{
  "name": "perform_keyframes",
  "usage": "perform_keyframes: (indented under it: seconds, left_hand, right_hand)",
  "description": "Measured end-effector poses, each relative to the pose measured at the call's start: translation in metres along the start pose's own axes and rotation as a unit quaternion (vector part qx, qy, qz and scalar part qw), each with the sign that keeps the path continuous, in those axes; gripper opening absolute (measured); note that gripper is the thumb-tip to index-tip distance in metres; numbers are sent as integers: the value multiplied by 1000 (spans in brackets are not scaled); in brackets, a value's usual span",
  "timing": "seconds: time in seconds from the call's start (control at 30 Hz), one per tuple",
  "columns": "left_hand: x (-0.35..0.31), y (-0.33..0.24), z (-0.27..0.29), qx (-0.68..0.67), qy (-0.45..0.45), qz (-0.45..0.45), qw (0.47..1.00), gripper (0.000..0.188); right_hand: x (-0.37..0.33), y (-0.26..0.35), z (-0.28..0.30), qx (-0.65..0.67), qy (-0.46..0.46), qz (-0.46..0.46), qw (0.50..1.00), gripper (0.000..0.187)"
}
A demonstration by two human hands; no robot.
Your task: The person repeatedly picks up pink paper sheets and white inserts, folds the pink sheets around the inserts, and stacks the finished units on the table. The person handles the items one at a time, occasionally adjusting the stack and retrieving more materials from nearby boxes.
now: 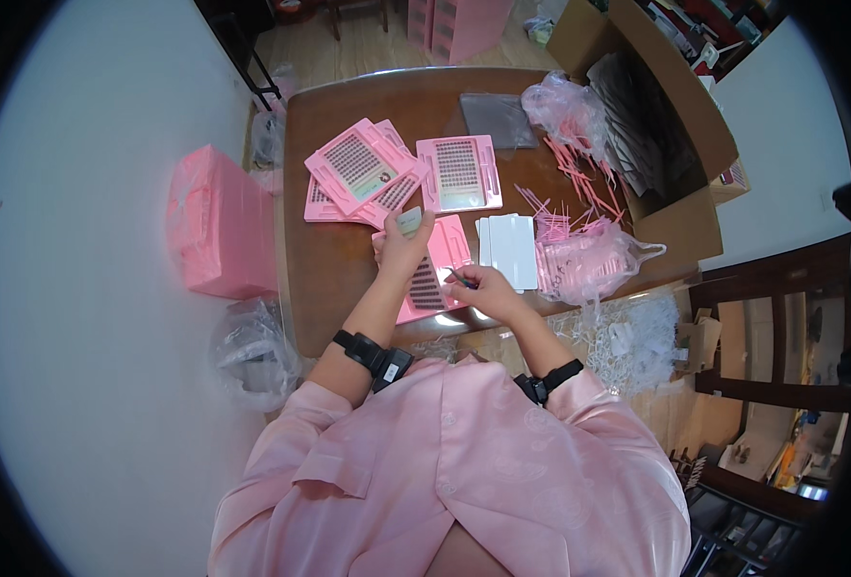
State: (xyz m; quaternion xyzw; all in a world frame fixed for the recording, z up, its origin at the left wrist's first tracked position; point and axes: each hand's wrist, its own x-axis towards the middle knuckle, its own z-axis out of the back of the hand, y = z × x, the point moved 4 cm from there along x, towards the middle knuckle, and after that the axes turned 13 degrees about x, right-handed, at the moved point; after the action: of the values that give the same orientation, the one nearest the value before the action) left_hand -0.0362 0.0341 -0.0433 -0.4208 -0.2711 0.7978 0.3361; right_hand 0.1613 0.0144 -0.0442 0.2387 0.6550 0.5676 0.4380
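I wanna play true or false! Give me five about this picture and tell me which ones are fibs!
1. The right hand holds a thin dark tool. True.
2. The white cards lie left of the pink tray nearest the person. False: the white cards lie to the right of that pink tray.
3. The open cardboard box is on the right side of the picture. True.
4. The table is bright green. False: the table is brown.
5. The person's sleeves are pink. True.

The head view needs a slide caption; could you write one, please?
Left hand at a pink case, right hand holding tweezers over it, white cards alongside.
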Motion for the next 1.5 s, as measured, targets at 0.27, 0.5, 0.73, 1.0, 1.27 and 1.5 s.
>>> perform_keyframes:
  seconds: [0.27,0.5,0.73,1.0,1.27,1.5]
  left_hand:
    - [-7,-8,1,77,-10,39,996,107]
    - [13,30,-5,81,-37,-27,996,95]
    - [23,96,7,203,-59,-124,970,94]
    - [12,100,-12,126,-23,-139,982,111]
    - [18,107,-18,105,-35,-126,986,107]
    - [15,100,-13,189,-83,-121,971,95]
  right_hand:
    - [-12,2,-9,9,-21,2,1000,27]
    - [-6,-14,12,-131,-157,4,979,26]
    - [7,-25,8,-203,-177,-44,962,33]
    - [20,-22,-10,-297,-169,-77,937,28]
    - [45,6,-21,-416,-111,-17,902,24]
    - [68,-2,5,-316,-146,-27,937,33]
